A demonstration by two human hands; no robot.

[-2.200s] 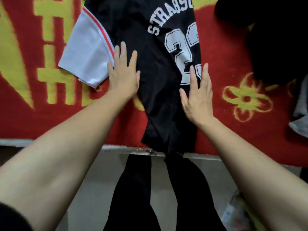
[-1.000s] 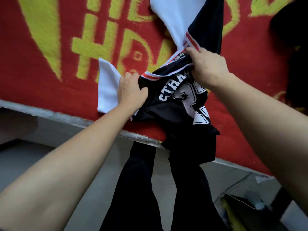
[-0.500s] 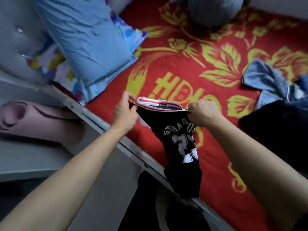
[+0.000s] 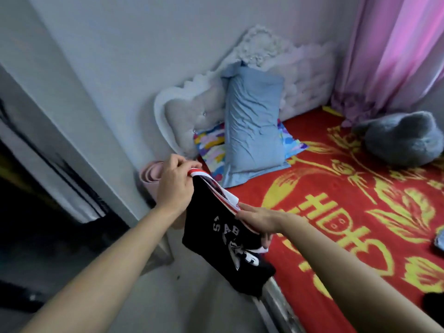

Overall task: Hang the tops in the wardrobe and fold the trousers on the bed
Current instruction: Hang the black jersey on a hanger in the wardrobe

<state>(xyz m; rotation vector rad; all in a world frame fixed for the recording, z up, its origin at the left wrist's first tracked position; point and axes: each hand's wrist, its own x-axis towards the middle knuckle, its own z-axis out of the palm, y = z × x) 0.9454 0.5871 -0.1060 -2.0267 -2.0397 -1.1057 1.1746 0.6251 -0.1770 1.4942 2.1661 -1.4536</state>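
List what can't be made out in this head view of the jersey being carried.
- Black jersey: lettering bunched in folds, unreadable; its sleeves are hidden.
- Right hand: fingertips tucked under the cloth.
- Left hand: palm turned away.
- Dark opening at left: too dark and blurred to identify.
- Blue garment: cut off by the right edge.

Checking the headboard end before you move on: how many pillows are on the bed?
2: a blue pillow leaning on the headboard; a multicoloured pillow beneath it. Others may be hidden.

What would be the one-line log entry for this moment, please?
phase: carrying top | left hand: grips jersey collar | right hand: grips jersey | jersey: lifted beside the bed | hanger: none visible
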